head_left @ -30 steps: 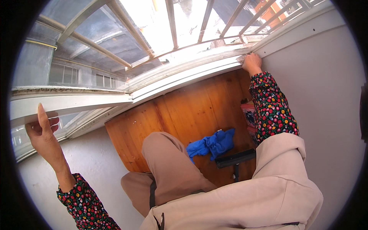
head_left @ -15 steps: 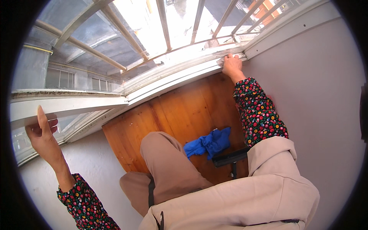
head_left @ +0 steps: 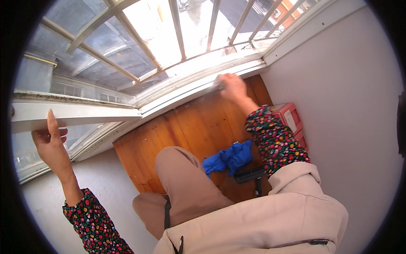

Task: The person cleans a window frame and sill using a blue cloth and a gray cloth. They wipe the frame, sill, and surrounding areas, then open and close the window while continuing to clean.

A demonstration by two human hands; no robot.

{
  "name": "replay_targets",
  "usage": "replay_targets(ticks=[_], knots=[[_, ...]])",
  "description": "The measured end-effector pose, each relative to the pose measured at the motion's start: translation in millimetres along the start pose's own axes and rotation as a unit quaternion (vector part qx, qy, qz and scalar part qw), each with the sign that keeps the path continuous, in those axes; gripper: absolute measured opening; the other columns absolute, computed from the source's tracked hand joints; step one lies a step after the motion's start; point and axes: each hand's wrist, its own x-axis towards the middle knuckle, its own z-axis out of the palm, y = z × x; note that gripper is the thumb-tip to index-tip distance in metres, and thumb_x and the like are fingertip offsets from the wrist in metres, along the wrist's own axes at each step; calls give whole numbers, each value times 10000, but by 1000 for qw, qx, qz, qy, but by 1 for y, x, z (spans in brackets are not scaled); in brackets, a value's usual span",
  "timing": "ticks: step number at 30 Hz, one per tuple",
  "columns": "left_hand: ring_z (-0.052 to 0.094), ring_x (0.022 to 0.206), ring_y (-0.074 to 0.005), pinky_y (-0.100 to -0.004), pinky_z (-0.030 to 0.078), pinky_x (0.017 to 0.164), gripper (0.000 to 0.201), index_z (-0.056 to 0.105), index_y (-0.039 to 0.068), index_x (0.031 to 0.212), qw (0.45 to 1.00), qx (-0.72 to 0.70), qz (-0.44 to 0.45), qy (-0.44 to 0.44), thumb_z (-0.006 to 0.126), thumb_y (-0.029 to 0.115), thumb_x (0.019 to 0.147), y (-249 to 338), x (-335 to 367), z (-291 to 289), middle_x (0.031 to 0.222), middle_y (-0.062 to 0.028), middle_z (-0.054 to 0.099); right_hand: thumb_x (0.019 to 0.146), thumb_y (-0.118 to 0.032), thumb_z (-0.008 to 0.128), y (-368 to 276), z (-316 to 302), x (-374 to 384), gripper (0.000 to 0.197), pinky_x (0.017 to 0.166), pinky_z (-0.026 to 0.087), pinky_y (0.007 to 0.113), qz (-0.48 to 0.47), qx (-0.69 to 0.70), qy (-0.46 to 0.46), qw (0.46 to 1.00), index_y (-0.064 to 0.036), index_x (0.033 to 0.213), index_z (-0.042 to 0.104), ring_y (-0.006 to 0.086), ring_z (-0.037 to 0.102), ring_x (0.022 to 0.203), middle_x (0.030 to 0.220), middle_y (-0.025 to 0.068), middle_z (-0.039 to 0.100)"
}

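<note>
My left hand point(head_left: 53, 146) is clamped on the flat white window sash point(head_left: 89, 113), left of the long white sill point(head_left: 179, 97); probably stiff, so edge-grip. Right hand point(head_left: 233, 89) by the sill, greyish wad point(head_left: 218, 83) likely soft, fingers too blurry to call.

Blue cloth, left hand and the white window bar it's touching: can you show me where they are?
Blue cloth point(head_left: 234, 158): head view, on its crumpled middle.
Left hand point(head_left: 53, 150): head view, on the middle of the hand.
White window bar point(head_left: 93, 114): head view, on its flat face.
</note>
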Motion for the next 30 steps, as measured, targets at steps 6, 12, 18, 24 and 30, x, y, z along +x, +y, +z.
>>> replay_targets(ticks=[6, 12, 18, 24, 30], knots=[[587, 660, -119, -227, 445, 588, 434, 533, 2, 1004, 1000, -1, -2, -1, 631, 392, 841, -9, 3, -2, 845, -55, 591, 738, -177, 656, 123, -43, 18, 334, 850, 464, 385, 217, -236, -94, 943, -81, 1049, 578, 270, 489, 1075, 1176, 70, 493], [588, 674, -124, -225, 442, 596, 392, 534, 2, 1016, 1000, -2, -3, 7, 606, 357, 866, -1, -2, -3, 845, -68, 598, 794, -176, 606, 140, -25, 38, 295, 817, 472, 407, 244, -282, -142, 917, -68, 1068, 617, 298, 487, 1071, 1152, 67, 488], [582, 667, -114, -220, 441, 599, 374, 526, 10, 1014, 1000, -12, 2, 11, 600, 349, 873, -1, -4, -1, 814, -57, 593, 773, -192, 623, 135, -26, 48, 307, 831, 470, 395, 252, -252, -170, 919, -53, 1047, 642, 307, 507, 1056, 1177, 75, 482], [582, 671, -111, -222, 445, 611, 374, 528, 14, 1007, 1000, -13, 3, 17, 604, 354, 869, -6, -4, -1, 808, -54, 593, 732, -212, 656, 126, -30, 49, 357, 857, 469, 381, 249, -219, -169, 928, -28, 1038, 637, 304, 520, 1058, 1182, 89, 496], [579, 666, -108, -220, 442, 605, 377, 527, 19, 1009, 1000, -18, -5, 12, 616, 355, 861, 0, -3, -1, 807, -50, 588, 646, -149, 715, 63, -16, 33, 438, 797, 512, 383, 172, -174, -151, 958, 2, 1035, 582, 296, 575, 980, 1091, 126, 547]])
